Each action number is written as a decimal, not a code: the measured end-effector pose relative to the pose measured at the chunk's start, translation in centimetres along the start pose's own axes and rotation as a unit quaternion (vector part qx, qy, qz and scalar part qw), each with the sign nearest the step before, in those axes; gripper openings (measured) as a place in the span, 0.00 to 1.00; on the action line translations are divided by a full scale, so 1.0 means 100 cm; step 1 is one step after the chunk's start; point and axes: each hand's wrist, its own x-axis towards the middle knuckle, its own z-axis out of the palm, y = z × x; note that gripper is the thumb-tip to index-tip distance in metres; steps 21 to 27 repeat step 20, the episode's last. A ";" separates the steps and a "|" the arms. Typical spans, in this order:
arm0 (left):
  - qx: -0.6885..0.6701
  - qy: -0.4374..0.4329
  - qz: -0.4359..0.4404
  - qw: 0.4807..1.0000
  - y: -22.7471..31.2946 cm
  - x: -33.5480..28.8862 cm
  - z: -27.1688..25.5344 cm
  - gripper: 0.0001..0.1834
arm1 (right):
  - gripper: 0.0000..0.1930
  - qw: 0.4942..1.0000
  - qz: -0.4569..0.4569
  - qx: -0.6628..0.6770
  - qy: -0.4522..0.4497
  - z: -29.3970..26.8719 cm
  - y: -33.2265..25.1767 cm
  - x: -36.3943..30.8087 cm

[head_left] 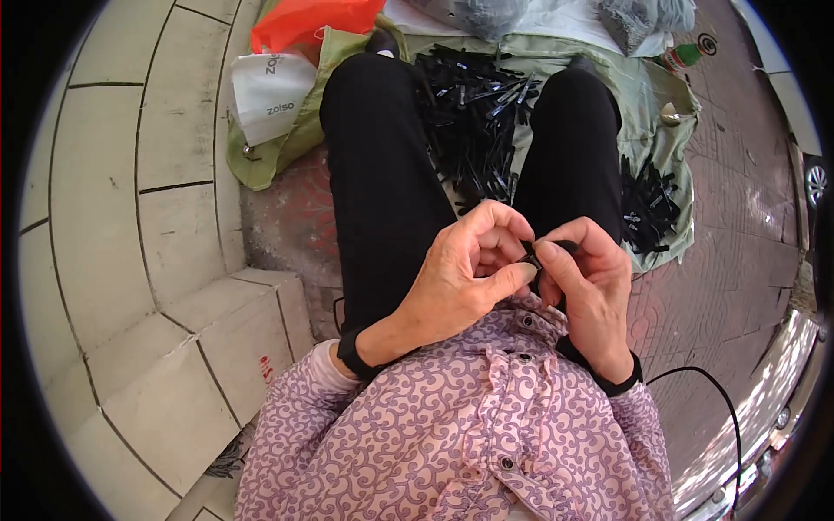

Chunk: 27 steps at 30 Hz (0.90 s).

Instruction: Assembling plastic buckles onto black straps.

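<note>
Seated above a heap of black plastic strips on green cloth, the left hand and right hand pinched one small black piece together at lap level, fingertips closed on it, apparently for close fitting.

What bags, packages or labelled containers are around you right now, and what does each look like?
White bag: upper left on the green cloth, rounded, grey print.
Orange plastic bag: behind the white one, crumpled.
Green bottle: upper right, lying down, red-and-white label.
Clear bags: top edge, grey contents.
</note>
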 end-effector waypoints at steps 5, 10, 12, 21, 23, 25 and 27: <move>0.105 0.009 0.008 0.994 0.010 -0.003 -0.004 0.12 | 0.05 0.990 -0.044 0.085 0.104 -0.025 -0.023 -0.006; 0.150 -0.100 0.097 0.979 0.048 0.010 -0.007 0.07 | 0.06 0.954 -0.127 0.116 0.244 -0.153 0.016 0.010; 0.114 -0.160 0.111 0.974 0.073 0.006 0.002 0.06 | 0.07 0.938 -0.081 0.101 0.321 -0.180 0.038 0.028; -0.278 -0.109 0.166 0.940 0.095 -0.004 0.065 0.14 | 0.11 0.945 0.054 0.143 0.290 -0.225 0.168 0.064; -0.278 -0.109 0.166 0.940 0.095 -0.004 0.065 0.14 | 0.11 0.945 0.054 0.143 0.290 -0.225 0.168 0.064; -0.278 -0.109 0.166 0.940 0.095 -0.004 0.065 0.14 | 0.11 0.945 0.054 0.143 0.290 -0.225 0.168 0.064; -0.278 -0.109 0.166 0.940 0.095 -0.004 0.065 0.14 | 0.11 0.945 0.054 0.143 0.290 -0.225 0.168 0.064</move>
